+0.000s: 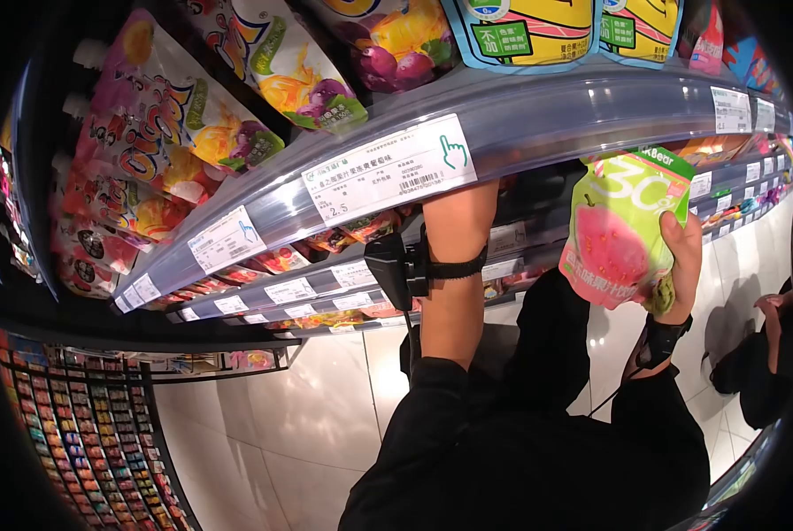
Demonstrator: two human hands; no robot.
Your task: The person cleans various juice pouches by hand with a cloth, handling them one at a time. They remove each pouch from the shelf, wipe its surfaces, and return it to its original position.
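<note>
My right hand (682,257) grips the right edge of a green and pink pouch (622,230) with a guava picture, its front facing up toward the camera. The thumb lies on the pouch's front, and the other fingers are mostly hidden behind it. A dark strap circles the right wrist. My left forearm, with a black strapped device (407,265), reaches under the upper shelf edge (538,124). The left hand itself is hidden behind that edge and its large price label (392,168).
Spouted jelly pouches (184,133) and yellow-blue pouches (529,31) fill the upper shelf. Lower shelves with price labels (290,290) run beneath. A rack of small packages (87,425) stands at lower left. Another person (764,354) is at the right, on the pale tiled floor (299,434).
</note>
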